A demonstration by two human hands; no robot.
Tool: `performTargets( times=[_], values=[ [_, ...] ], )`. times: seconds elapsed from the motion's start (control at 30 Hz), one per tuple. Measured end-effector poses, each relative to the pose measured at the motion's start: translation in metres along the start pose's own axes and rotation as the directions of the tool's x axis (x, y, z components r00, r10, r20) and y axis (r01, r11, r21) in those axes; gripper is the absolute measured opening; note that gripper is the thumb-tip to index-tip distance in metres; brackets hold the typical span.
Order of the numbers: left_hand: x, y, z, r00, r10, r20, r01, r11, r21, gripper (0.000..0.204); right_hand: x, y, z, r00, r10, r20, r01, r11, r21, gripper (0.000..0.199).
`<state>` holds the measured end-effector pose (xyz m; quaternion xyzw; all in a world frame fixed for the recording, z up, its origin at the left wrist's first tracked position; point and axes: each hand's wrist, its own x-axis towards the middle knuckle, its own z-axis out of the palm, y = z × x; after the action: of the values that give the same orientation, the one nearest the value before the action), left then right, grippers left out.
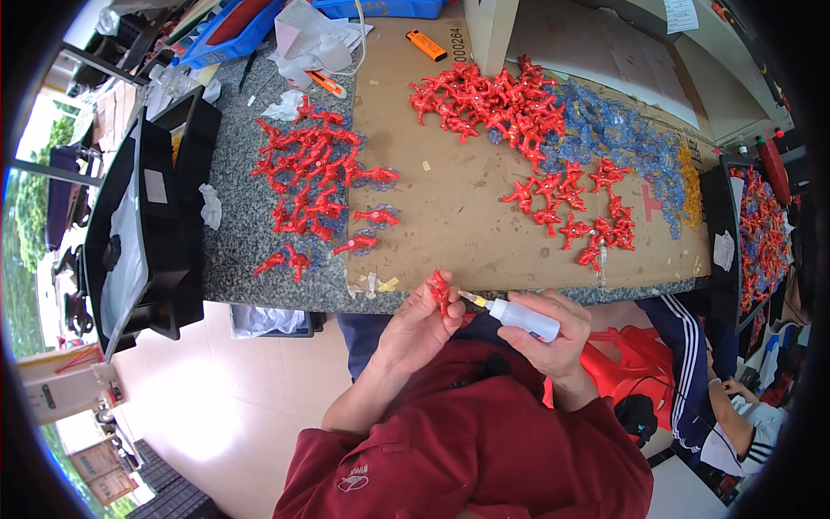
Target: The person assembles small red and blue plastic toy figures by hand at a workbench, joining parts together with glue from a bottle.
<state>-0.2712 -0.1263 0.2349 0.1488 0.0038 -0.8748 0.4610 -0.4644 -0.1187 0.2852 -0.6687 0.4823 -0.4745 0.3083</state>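
Note:
Just off the front edge of the bench, my left hand (413, 327) pinches a small red plastic figure (440, 292) upright between thumb and fingers. My right hand (560, 333) is wrapped round a white squeeze bottle (526, 319) with a thin yellowish nozzle. The bottle lies tilted, and its tip points at the red figure; whether they touch is too small to tell. Similar red pieces form a large pile (488, 99) at the back of the cardboard sheet (415, 233). A looser group (571, 208) lies nearer on the right, and more red pieces with clear bluish parts (307, 164) lie on the left.
Clear blue parts (618, 130) and yellow parts (689, 186) are heaped at the right. An orange box-like item (426, 45) and an orange cutter (327, 84) lie at the back. Black bins (164, 216) stand left, a filled tray (761, 238) right. Another person's arm (731, 411) shows lower right.

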Motion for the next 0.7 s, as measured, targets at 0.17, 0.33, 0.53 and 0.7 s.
performTargets(
  times=[0.17, 0.33, 0.53, 0.7],
  values=[
    [-0.0003, 0.0001, -0.0007, 1.0, 0.003, -0.017, -0.004, 1.0, -0.013, 0.027, 0.0, 0.0026, 0.0101, 1.0, 0.005, -0.01, -0.005, 1.0, 0.014, 0.036],
    [-0.0011, 0.0008, -0.0005, 0.999, 0.006, -0.039, -0.006, 1.0, -0.001, 0.028, 0.0, 0.003, 0.0091, 1.0, 0.003, 0.03, -0.004, 1.0, 0.011, 0.036],
    [-0.0007, -0.0006, -0.0002, 1.0, 0.02, -0.024, -0.019, 0.998, 0.053, 0.029, 0.0005, 0.0008, 0.0106, 0.999, 0.034, 0.008, -0.034, 0.999, 0.012, 0.034],
    [-0.0001, -0.0012, -0.002, 1.0, 0.022, -0.002, -0.022, 0.998, 0.067, 0.03, 0.0, -0.0005, 0.0103, 0.999, 0.036, -0.032, -0.035, 0.999, 0.025, 0.033]
  ],
)
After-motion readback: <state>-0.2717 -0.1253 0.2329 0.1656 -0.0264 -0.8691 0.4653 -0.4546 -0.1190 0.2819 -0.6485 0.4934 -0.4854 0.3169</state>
